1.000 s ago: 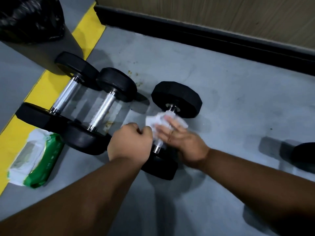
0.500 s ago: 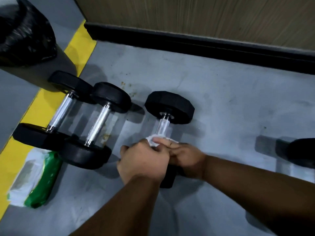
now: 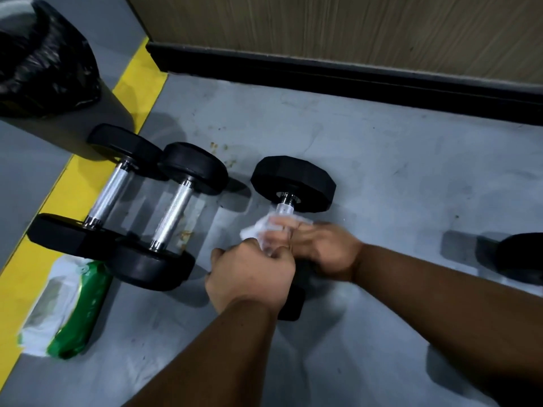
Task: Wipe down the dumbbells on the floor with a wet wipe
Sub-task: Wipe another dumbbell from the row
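hands are meeting over the chrome handle of the black hex-ended dumbbell [image 3: 292, 185] that is lying on the grey floor [image 3: 382, 177], right of centre in the head view. right hand [image 3: 324, 249] is curling its fingers around the handle with the crumpled white wet wipe [image 3: 260, 227] wrapped between palm and metal; the fingers are motion-blurred. left hand [image 3: 249, 274] is sitting at the near end of the same handle, fingers curled in a fist-like grip, seemingly pinching the lower edge of the wipe; the exact contact is blurred. the near head of this dumbbell is mostly hiding beneath both hands, with one black corner showing below the left wrist.

two more black round-ended dumbbells with chrome handles are lying side by side to the left, heads touching: the outer one [image 3: 110, 189] partly on the yellow floor stripe [image 3: 138, 80], the inner one [image 3: 173, 212] just beside it. green and white wipe packet [image 3: 70, 312] is lying on the floor near their close ends. black bin bag [image 3: 41, 60] is sitting at upper left. another dark weight [image 3: 520, 254] is showing partly at the right edge. black skirting [image 3: 352, 74] is running under a wood-panelled wall [image 3: 323, 24].
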A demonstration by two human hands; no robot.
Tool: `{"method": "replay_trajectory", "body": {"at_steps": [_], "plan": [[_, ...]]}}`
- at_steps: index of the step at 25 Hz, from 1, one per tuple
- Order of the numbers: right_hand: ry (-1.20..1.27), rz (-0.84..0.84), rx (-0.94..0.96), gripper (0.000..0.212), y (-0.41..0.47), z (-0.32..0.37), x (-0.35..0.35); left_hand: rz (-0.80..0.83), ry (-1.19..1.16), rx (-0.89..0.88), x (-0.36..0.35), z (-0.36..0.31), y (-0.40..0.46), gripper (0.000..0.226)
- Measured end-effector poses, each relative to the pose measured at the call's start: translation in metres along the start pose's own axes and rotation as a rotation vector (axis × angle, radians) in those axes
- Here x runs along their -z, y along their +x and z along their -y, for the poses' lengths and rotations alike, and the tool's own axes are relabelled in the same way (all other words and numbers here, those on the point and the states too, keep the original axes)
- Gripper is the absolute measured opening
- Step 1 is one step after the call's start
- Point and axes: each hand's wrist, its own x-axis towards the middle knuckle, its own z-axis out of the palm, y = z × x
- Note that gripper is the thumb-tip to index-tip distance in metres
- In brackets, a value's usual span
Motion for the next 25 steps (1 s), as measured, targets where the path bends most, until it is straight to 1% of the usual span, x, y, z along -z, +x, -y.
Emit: {"method": "replay_trajectory", "body": {"at_steps": [1, 2, 3, 4, 5, 7, 8, 9, 10, 12, 13, 14, 15, 16, 17, 18, 19, 20, 22, 23, 24, 25], "plan": [[0.009, -0.054, -0.112, 0.067, 0.002, -0.007, 0.001, 0.003, -0.002, 0.003, 0.0, 0.0, 0.0, 0.039], [0.021, -0.116, -0.208, 0.075, 0.003, -0.002, 0.001, 0.004, 0.0, 0.004, 0.0, 0.0, 0.0, 0.039], [0.013, -0.154, -0.258, 0.078, -0.001, 0.009, -0.008, 0.008, 0.004, 0.002, 0.0, 0.001, 0.0, 0.04], [-0.003, -0.159, -0.235, 0.074, -0.007, 0.021, -0.019, 0.013, 0.01, -0.003, 0.0, 0.001, 0.0, 0.043], [-0.004, -0.125, -0.143, 0.064, -0.015, 0.034, -0.029, 0.014, 0.013, -0.007, -0.001, 0.001, 0.0, 0.045], [0.049, -0.03, 0.064, 0.045, -0.02, 0.033, -0.027, 0.007, 0.011, -0.001, -0.001, 0.001, 0.002, 0.045], [0.034, 0.016, 0.101, 0.041, -0.016, 0.023, -0.021, 0.005, 0.017, -0.005, -0.001, 0.002, 0.003, 0.044], [0.0, 0.028, 0.078, 0.043, -0.011, 0.013, -0.014, 0.005, 0.024, -0.014, -0.001, 0.002, 0.003, 0.043], [-0.032, -0.008, 0.017, 0.054, -0.006, 0.002, -0.007, 0.007, 0.028, -0.021, -0.001, 0.002, 0.004, 0.041], [-0.016, -0.111, -0.186, 0.084, -0.002, -0.005, -0.005, 0.027, 0.034, -0.015, -0.001, 0.002, 0.004, 0.038], [-0.019, -0.133, -0.229, 0.088, -0.003, 0.0, -0.011, 0.035, 0.034, -0.013, -0.001, 0.002, 0.005, 0.038], [-0.026, -0.135, -0.221, 0.08, -0.006, 0.009, -0.019, 0.039, 0.033, -0.016, -0.001, 0.002, 0.005, 0.038], [-0.017, -0.11, -0.152, 0.062, -0.011, 0.019, -0.029, 0.038, 0.032, -0.021, -0.001, 0.002, 0.005, 0.039], [0.012, -0.072, -0.044, 0.044, -0.016, 0.025, -0.034, 0.035, 0.027, -0.021, -0.001, 0.002, 0.006, 0.04], [0.04, -0.034, 0.045, 0.035, -0.018, 0.026, -0.032, 0.034, 0.023, -0.021, -0.001, 0.003, 0.006, 0.04], [0.035, -0.004, 0.089, 0.034, -0.017, 0.02, -0.027, 0.032, 0.024, -0.024, -0.001, 0.003, 0.007, 0.04], [-0.012, 0.011, 0.081, 0.039, -0.012, 0.013, -0.02, 0.029, 0.03, -0.029, -0.002, 0.004, 0.008, 0.041], [-0.047, -0.004, 0.024, 0.049, -0.008, 0.003, -0.014, 0.025, 0.04, -0.034, -0.003, 0.005, 0.009, 0.042], [-0.039, -0.103, -0.157, 0.073, -0.002, -0.006, -0.008, 0.027, 0.057, -0.035, -0.004, 0.006, 0.011, 0.042], [-0.03, -0.132, -0.208, 0.078, -0.001, -0.003, -0.011, 0.028, 0.056, -0.033, -0.005, 0.007, 0.011, 0.042], [-0.036, -0.136, -0.216, 0.074, -0.002, 0.003, -0.017, 0.029, 0.052, -0.034, -0.005, 0.008, 0.012, 0.043], [-0.049, -0.12, -0.173, 0.064, -0.005, 0.012, -0.025, 0.028, 0.047, -0.037, -0.005, 0.009, 0.012, 0.044]]}}
